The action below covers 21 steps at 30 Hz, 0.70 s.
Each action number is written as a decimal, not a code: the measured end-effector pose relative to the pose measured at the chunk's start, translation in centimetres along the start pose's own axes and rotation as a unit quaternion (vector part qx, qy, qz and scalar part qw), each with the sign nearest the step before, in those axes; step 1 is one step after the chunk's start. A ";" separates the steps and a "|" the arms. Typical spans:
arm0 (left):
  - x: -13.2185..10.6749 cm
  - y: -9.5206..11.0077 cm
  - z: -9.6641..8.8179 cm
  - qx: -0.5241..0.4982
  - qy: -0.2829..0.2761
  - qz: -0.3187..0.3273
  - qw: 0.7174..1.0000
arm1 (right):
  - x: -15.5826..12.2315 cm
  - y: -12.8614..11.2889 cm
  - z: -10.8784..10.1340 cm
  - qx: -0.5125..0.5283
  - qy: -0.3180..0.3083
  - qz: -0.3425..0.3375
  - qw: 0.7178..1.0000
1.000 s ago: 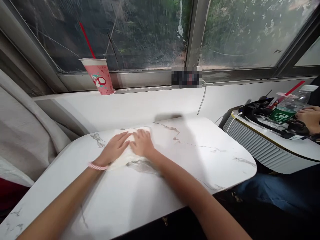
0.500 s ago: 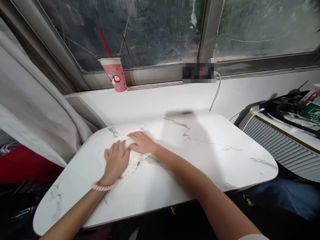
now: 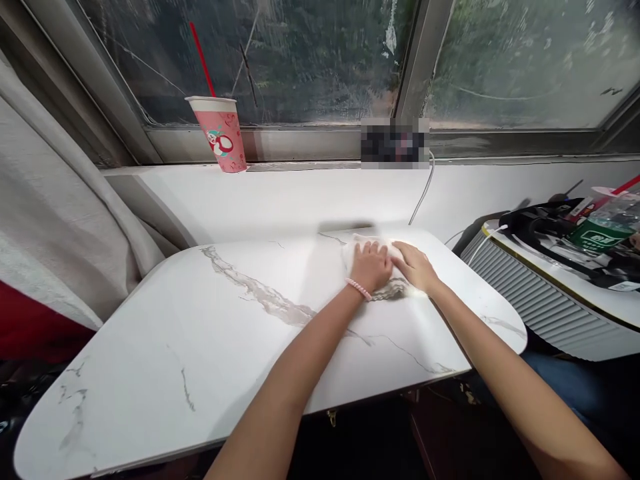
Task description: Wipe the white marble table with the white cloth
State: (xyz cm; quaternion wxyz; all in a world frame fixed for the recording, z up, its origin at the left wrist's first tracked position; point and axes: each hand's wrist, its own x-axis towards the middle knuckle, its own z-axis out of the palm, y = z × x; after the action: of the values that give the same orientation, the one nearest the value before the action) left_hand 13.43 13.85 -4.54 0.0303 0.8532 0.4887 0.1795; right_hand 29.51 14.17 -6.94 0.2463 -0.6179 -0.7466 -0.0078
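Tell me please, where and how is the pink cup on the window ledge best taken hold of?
Probably around the pink cup at mid-body, from the side of the table: the window frame stands behind it. The red straw rises from the top, so a side grip seems better than one from above.

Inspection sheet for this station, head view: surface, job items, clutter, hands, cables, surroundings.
Surface: white table with grey-brown marble veining, rounded corners.
Job's things: white cloth bunched on the table, partly hidden by the hands.
Clutter: pink cup with red straw on the window ledge; green-labelled bottle among black gear on the side cabinet.
Hands: left hand and right hand both on the cloth.
Cables: pale cable beside a pixelated object on the ledge; white cable at the side cabinet.
Surroundings: window behind, pale curtain at left.
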 end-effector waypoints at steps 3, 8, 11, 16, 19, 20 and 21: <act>0.3 0.9 0.6 -0.006 0.001 0.019 1.000 | -1.1 0.7 -0.4 -0.045 0.008 0.018 0.999; -2.0 -0.5 -0.3 0.001 -0.005 0.020 1.000 | -1.8 -2.2 -0.1 -0.091 -0.025 -0.021 0.995; -4.2 -2.5 -1.7 0.016 -0.012 0.017 1.000 | -2.1 -5.6 0.4 -0.091 -0.044 -0.028 0.994; -10.2 -8.3 -5.1 0.048 -0.020 0.002 0.999 | -2.5 -14.3 2.2 -0.059 -0.094 -0.038 0.993; -15.4 -13.1 -7.8 0.070 -0.023 -0.020 0.997 | -2.7 -20.8 3.9 -0.014 -0.116 -0.096 0.989; -17.5 -14.7 -8.7 0.074 -0.021 -0.031 0.997 | -2.9 -23.1 4.6 0.006 -0.115 -0.124 0.986; -19.8 -16.2 -9.6 0.080 -0.015 -0.051 0.995 | -3.1 -25.4 5.3 0.026 -0.111 -0.154 0.981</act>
State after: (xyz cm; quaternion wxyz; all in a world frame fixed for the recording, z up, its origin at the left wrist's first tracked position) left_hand -12.22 4.41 -4.70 -0.0214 0.8294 0.5441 0.1253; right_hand 4.47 7.01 -5.30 0.1735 -0.4858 -0.8556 0.0420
